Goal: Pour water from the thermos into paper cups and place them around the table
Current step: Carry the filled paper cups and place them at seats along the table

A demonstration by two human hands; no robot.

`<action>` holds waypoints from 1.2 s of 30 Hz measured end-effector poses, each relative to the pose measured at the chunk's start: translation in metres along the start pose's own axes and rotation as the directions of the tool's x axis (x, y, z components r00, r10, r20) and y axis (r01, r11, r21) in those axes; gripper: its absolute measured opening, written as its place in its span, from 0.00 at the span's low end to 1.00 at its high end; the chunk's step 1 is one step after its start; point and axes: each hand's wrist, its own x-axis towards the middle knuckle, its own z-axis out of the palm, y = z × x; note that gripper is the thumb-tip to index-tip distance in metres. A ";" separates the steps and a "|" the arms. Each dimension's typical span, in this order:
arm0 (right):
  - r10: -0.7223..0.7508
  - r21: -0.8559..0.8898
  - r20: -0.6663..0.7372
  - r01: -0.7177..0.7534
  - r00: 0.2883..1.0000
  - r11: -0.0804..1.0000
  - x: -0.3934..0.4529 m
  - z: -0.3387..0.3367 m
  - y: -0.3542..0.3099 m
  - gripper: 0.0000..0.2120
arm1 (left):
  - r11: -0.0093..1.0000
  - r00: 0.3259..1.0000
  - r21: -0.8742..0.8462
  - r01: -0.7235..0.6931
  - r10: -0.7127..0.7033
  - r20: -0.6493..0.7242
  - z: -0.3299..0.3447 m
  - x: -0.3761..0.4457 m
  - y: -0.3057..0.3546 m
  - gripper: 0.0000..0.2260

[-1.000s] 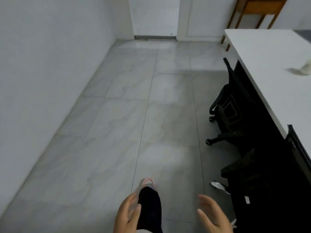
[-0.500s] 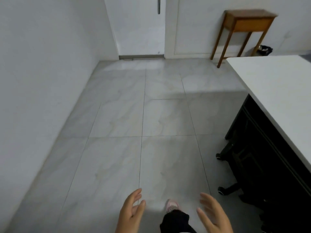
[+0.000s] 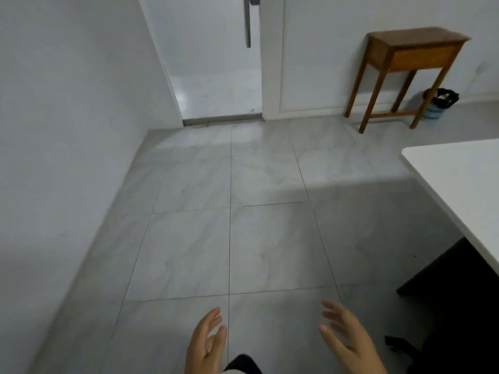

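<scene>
**Q:** Where do the hands stand?

**A:** Both are raised over the tiled floor [image 3: 270, 238] at the bottom of the head view. The left hand [image 3: 206, 346] has its fingers straight and loosely together, palm turned inward toward the other hand, holding nothing. The right hand [image 3: 348, 344] mirrors it, fingers spread a little, palm facing left, also holding nothing. The two are apart, with bare grey tile between them.

**Q:** And the thermos, the paper cups?

**A:** Neither appears in the view. Of the task's things only the white table [image 3: 459, 184] is seen: one corner and a stretch of its top, ahead of the right hand and to its right, with a dark base [image 3: 459, 287] beneath.

**Q:** What lies beyond the hands?

**A:** Straight ahead of the left hand, at the far wall, a frosted glass door [image 3: 216, 63] with a long vertical metal handle [image 3: 247, 20]. To the left of that hand runs a plain white wall [image 3: 67, 130]. Far ahead of the right hand, against the back wall, stands a small wooden side table [image 3: 413, 52] on four thin legs; just beside it on the floor sits a blue wastebasket [image 3: 437, 103] with a black liner. Low between the hands, a dark trouser leg [image 3: 243, 364] shows at the frame's edge.
</scene>
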 end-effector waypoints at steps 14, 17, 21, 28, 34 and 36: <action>0.066 0.035 -0.269 -0.059 0.961 0.998 0.311 0.011 -0.076 0.24 | 0.992 0.924 0.111 -0.057 0.010 0.382 0.121 0.376 0.087 0.12; 0.137 0.083 -0.393 -0.113 0.909 0.990 0.348 -0.002 -0.076 0.32 | 0.988 0.871 0.137 -0.075 -0.002 0.492 0.165 0.428 0.100 0.13; 0.255 0.164 -0.482 -0.200 0.838 0.966 0.411 -0.030 -0.062 0.29 | 0.977 0.809 0.190 -0.100 -0.032 0.587 0.236 0.491 0.108 0.14; 0.171 0.121 -0.524 -0.126 0.834 0.985 0.585 -0.138 -0.078 0.21 | 0.973 0.752 0.189 -0.130 -0.028 0.658 0.392 0.611 0.171 0.13; 0.166 0.096 -0.594 -0.135 0.787 0.986 0.688 -0.215 -0.083 0.23 | 0.969 0.718 0.179 -0.172 -0.001 0.696 0.495 0.703 0.221 0.13; 0.201 0.134 -0.631 -0.150 0.749 0.980 0.714 -0.235 -0.075 0.34 | 0.969 0.714 0.195 -0.151 -0.029 0.699 0.528 0.732 0.228 0.12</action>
